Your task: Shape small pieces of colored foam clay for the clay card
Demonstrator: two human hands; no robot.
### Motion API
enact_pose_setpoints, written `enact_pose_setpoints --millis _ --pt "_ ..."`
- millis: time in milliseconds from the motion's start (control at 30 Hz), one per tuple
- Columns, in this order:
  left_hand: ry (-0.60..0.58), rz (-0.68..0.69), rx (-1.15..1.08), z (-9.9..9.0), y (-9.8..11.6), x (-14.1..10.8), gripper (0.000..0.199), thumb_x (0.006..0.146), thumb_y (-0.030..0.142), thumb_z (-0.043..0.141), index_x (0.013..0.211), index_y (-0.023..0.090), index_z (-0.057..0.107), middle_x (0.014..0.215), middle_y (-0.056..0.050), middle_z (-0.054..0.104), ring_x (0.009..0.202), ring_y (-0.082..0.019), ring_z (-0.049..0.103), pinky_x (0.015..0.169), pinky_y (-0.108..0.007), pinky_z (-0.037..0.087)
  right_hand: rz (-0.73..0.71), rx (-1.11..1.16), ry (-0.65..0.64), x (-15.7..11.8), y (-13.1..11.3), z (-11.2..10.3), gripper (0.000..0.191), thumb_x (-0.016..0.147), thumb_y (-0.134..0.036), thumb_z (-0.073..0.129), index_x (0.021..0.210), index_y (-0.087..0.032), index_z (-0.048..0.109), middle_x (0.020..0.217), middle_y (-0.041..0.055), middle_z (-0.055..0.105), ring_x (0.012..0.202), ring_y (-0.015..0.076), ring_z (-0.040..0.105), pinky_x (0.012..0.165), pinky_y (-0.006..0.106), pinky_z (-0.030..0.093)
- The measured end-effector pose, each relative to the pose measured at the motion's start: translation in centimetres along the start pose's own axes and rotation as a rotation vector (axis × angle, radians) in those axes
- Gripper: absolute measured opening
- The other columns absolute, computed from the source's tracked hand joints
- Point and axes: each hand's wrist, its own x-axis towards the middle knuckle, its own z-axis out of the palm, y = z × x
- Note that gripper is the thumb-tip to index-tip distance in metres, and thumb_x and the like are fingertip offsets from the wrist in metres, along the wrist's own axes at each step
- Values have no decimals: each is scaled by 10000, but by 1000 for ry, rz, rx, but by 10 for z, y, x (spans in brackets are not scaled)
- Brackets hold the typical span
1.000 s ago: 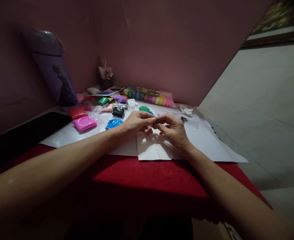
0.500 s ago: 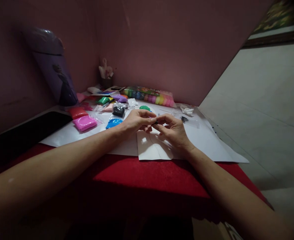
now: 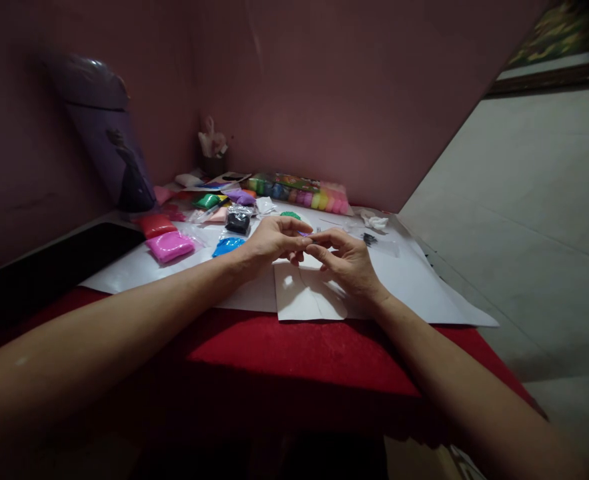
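My left hand (image 3: 275, 241) and my right hand (image 3: 343, 257) meet above a white sheet, fingertips pinched together. A tiny dark piece sits between the fingertips, mostly hidden by them. Just behind the fingers a bit of purple (image 3: 303, 233) shows; I cannot make out what it belongs to. Under the hands lies a smaller white paper (image 3: 304, 300) with a thin curved line on it. A green textured lump (image 3: 290, 215) rests beyond my left hand. To the right of my right hand lie small black bits (image 3: 369, 239).
Packets of blue clay (image 3: 228, 247), black clay (image 3: 237, 223) and pink clay (image 3: 171, 247) lie to the left, among several others. A long pack of coloured clay (image 3: 299, 192) is by the wall. A dark flat slab (image 3: 74, 257) lies left. Red cloth (image 3: 294, 353) covers the table.
Both hands stay in nearly the same place, with the fingertips shifted slightly. The dark piece between them shows less than before, and the purple bit shows a little more.
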Motion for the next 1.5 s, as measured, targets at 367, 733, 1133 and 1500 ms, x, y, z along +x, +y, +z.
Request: enact_pose_setpoints --millis 367,733,1133,1500 --pt "-78 -57 15 -4 -5 1 234 793 315 707 778 86 660 619 -34 645 451 -74 548 480 -218 448 -8 61 41 1 -1 1 76 798 -267 693 836 -202 698 812 27 626 721 151 576 504 253 488" --pt "-27 -74 81 -1 0 0 134 800 148 679 694 70 655 491 -18 602 403 -79 535 428 -195 390 35 26 -6 -1 -3 2 134 788 -284 709 886 -201 674 786 28 665 735 166 622 546 268 465" --pt "-30 -49 65 -2 -3 0 75 787 113 684 754 70 633 557 -21 626 427 -75 551 437 -190 420 59 120 13 -2 -2 4 110 818 -282 664 810 -174 642 717 15 668 623 127 597 498 244 493" --pt "-49 -103 164 -2 -4 -2 225 818 251 679 682 79 629 600 -54 645 404 -83 528 407 -215 405 4 137 54 0 0 4 82 805 -244 681 793 -177 635 681 -11 621 579 109 576 521 263 517"
